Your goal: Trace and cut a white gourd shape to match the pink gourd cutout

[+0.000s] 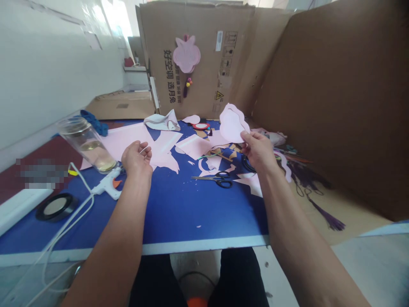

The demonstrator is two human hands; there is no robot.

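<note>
Between the thumb and fingers of my right hand [257, 149] is a pink scallop-edged cutout [233, 123], raised above the table. It looks like two layers, a paler one in front. My left hand [138, 157] hovers over pink sheets [126, 138] with its fingers loosely curled and apart; I see nothing held in it. Black-handled scissors [220, 180] lie on the blue table between my hands, beside curved pink scraps [213, 164]. Just left of my left forearm rests a white glue gun [108, 184] with an orange trigger.
A glass jar [92, 147] of yellowish liquid and black tape [56, 207] are at left, with a white cord [62, 232]. Cardboard [204, 25] walls the back and right; a pink flower-shaped piece [187, 55] hangs there. Dark tassels [326, 215] lie at right.
</note>
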